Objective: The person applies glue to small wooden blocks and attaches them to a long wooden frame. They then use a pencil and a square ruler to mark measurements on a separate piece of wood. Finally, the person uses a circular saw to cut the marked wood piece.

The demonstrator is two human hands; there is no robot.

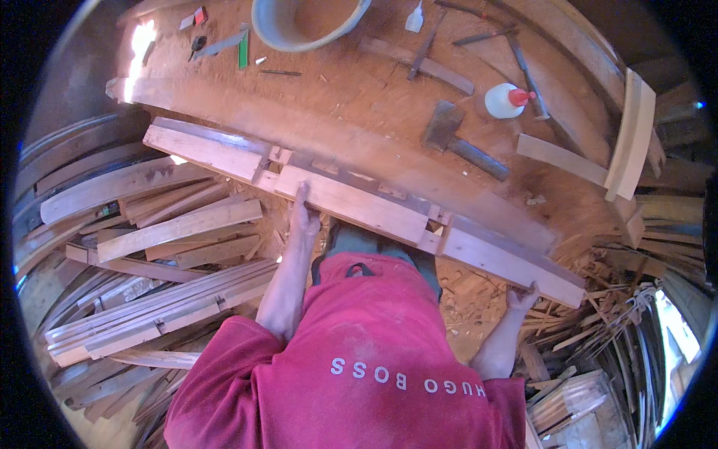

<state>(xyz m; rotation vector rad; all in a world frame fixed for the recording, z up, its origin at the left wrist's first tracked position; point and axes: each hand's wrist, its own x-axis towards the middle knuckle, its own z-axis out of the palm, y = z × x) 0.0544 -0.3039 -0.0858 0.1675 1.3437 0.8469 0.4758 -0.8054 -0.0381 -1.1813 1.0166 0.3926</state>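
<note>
A long wooden frame piece [359,200] lies slantwise across the near edge of the workbench [351,97], falling from upper left to lower right. Two notched joints with small openings break up its length. My left hand [301,218] grips its lower edge left of the middle, a digit laid up against the front face. Near the right end, my right hand [522,298] holds the same edge from below. The fingers of both hands are partly hidden beneath the wood.
On the dusty bench are a hammer [443,126], a white bottle with red cap [502,102], a bucket [258,26], a green-handled square [243,51] and several hand tools. Stacked timber [164,310] fills the left; wood scraps [598,307] lie right. A curved board [630,135] stands far right.
</note>
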